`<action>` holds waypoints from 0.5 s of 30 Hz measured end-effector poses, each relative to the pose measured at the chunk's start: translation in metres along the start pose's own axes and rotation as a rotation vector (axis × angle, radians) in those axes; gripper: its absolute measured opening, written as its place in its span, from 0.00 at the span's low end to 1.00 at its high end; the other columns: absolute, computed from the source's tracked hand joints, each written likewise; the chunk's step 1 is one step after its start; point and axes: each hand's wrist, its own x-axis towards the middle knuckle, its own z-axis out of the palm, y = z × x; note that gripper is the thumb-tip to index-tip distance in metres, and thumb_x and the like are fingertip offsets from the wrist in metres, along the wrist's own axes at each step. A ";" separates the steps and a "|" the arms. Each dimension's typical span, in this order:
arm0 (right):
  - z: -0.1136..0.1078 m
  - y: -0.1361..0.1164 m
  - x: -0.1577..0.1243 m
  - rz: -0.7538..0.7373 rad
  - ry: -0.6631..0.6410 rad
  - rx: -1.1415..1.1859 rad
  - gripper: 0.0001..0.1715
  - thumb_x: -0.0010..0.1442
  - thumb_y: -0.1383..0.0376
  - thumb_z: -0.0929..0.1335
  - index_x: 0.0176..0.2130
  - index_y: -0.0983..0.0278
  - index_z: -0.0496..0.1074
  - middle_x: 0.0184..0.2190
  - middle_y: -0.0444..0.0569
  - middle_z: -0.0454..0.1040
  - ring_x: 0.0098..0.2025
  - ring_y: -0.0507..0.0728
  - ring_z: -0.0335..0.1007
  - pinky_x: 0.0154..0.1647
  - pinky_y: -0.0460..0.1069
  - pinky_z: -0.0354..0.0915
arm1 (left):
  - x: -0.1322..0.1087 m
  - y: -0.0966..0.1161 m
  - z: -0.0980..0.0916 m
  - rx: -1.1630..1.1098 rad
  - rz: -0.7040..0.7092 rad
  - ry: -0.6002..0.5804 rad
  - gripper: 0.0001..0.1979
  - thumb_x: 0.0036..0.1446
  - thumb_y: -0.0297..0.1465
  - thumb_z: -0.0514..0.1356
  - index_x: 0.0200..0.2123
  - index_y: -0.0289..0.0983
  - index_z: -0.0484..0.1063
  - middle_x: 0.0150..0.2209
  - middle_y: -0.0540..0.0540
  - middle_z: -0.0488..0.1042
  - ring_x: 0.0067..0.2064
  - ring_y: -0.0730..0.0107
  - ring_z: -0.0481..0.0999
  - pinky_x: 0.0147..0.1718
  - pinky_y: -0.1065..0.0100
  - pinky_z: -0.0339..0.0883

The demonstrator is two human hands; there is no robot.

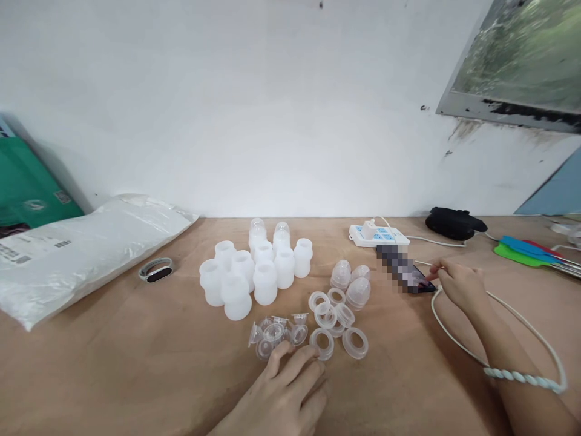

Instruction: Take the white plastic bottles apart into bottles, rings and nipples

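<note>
My left hand (290, 387) rests on the table with bent, slightly parted fingers and nothing visible in them. Its fingertips lie right at the near edge of a cluster of clear silicone bottle nipples (274, 332). Beside these are several clear collar rings (355, 343) and three clear domed caps (358, 293). Behind them stand several milky white baby bottles (236, 298); two at the back wear clear caps (257, 229). My right hand (460, 284) reaches to a phone (399, 266), a fingertip touching the near end of its screen.
A white power strip (394, 236) with a plugged-in charger and cable (521, 315) lies behind the phone. Further right are a black pouch (454, 224) and colored spatulas (521, 253). To the left lie a fitness band (157, 270) and a white plastic mailer (91, 242).
</note>
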 end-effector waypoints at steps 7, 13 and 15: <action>-0.004 0.000 0.000 0.002 -0.054 -0.005 0.07 0.54 0.64 0.55 0.35 0.58 0.56 0.32 0.52 0.83 0.49 0.67 0.72 0.45 0.58 0.51 | -0.001 0.001 0.001 0.003 0.001 -0.002 0.07 0.66 0.26 0.56 0.39 0.35 0.74 0.39 0.47 0.76 0.49 0.62 0.69 0.51 0.60 0.52; -0.003 -0.002 0.000 -0.006 -0.100 -0.008 0.06 0.53 0.65 0.55 0.35 0.58 0.53 0.31 0.52 0.83 0.48 0.67 0.72 0.45 0.57 0.51 | 0.001 0.001 -0.002 0.006 0.007 -0.003 0.08 0.66 0.27 0.55 0.40 0.35 0.74 0.39 0.47 0.76 0.49 0.61 0.69 0.50 0.60 0.53; -0.002 -0.002 0.000 -0.013 -0.111 -0.015 0.05 0.53 0.65 0.55 0.34 0.58 0.52 0.32 0.51 0.83 0.49 0.67 0.72 0.45 0.57 0.51 | 0.001 0.001 -0.002 0.001 -0.001 0.003 0.08 0.66 0.26 0.55 0.39 0.35 0.74 0.38 0.47 0.76 0.48 0.61 0.70 0.49 0.60 0.53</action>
